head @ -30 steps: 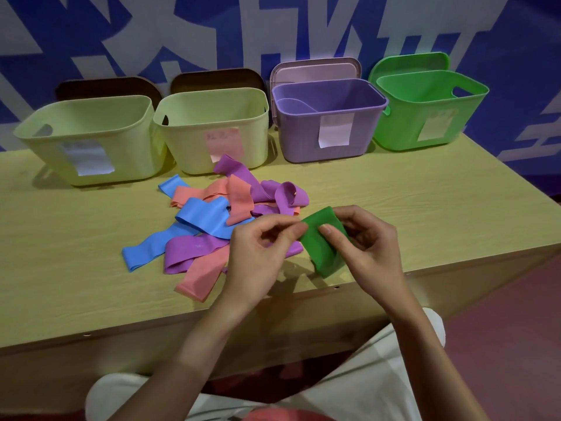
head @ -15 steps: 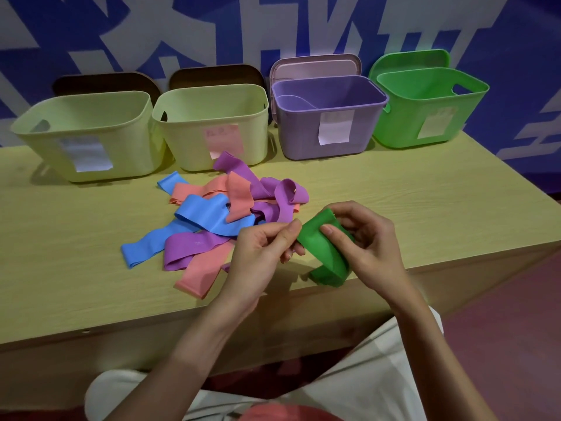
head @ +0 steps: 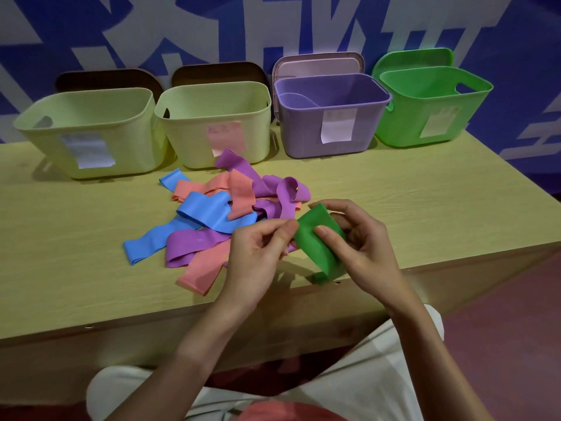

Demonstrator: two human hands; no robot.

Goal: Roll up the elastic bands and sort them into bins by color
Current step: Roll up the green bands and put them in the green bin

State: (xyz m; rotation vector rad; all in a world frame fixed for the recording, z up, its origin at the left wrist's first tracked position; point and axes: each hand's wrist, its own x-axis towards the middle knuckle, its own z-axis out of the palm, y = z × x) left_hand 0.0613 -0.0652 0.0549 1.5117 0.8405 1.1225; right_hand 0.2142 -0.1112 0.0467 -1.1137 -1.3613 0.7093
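- A pale wooden table [head: 425, 189] stands before a blue-and-white lettered wall, four bins lined along its back edge.
- You hold the green band [head: 318, 241] above the table's near edge: your left hand [head: 258, 256] pinches its end, your right hand [head: 361, 247] curls round it.
- Rolling looks barely begun; next, wind it tight and carry it to the green bin [head: 431, 107].
- Loose bands [head: 224, 214] await. The bins' paper labels are unreadable.

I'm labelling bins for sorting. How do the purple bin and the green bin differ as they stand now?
The purple bin is boxy with straight walls; the green bin is rounder and flares toward its rim. The green bin shows a handle cutout near its rim; the purple bin shows none from here. The purple bin's paper label curls loose; the green bin's lies flat. Both stand open, a matching lid propped behind each.
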